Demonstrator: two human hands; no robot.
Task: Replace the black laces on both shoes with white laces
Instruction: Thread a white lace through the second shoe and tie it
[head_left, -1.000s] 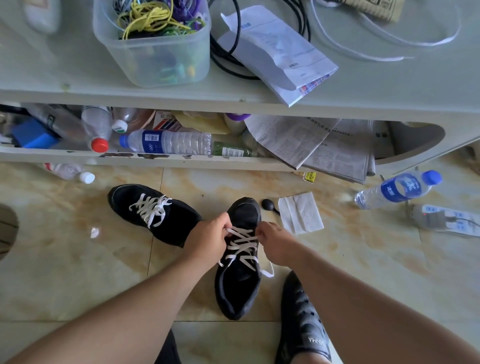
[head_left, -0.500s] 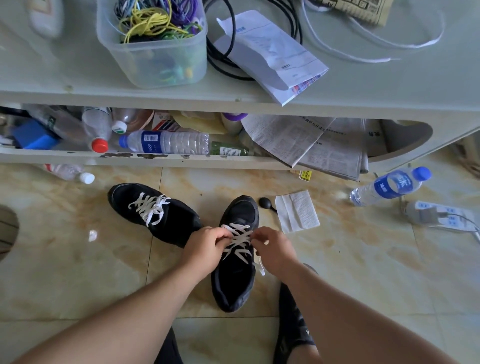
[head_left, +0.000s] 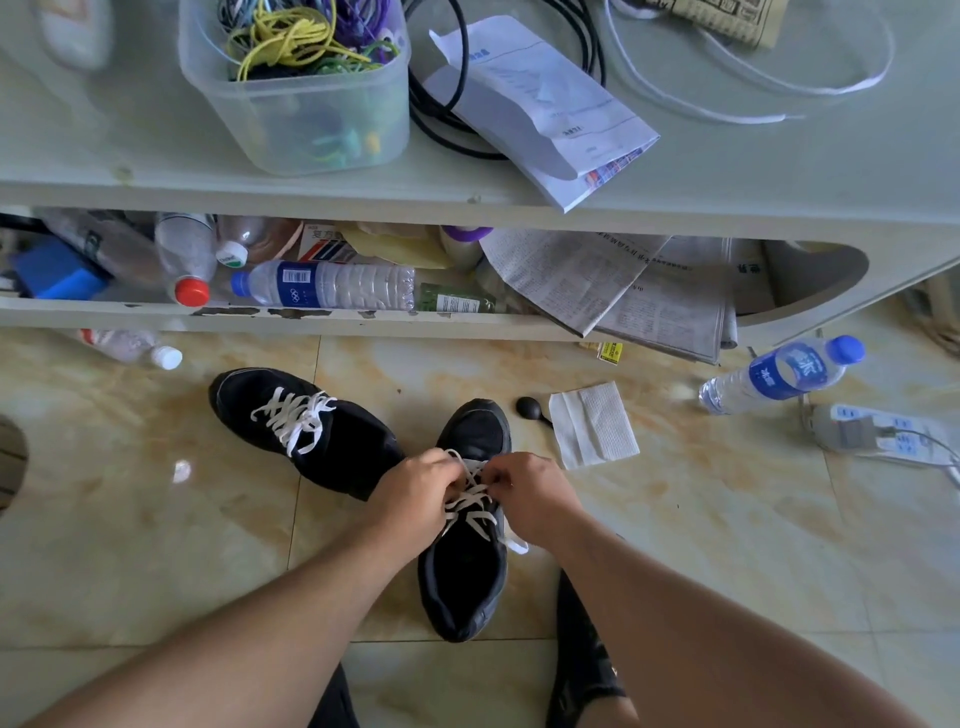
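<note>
Centrally, left hand (head_left: 415, 493) and right hand (head_left: 535, 493) are each pinching the white lace (head_left: 470, 501) in a clenched grip above the black shoe (head_left: 467, 577).

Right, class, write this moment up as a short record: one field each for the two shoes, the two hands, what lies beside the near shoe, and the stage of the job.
near shoe: black shoe on the floor, white lace threaded
far shoe: second black shoe, already laced white
left hand: left hand pinches the lace
right hand: right hand pinches the lace
beside shoe: folded tissue
stage: finishing the second shoe
</note>
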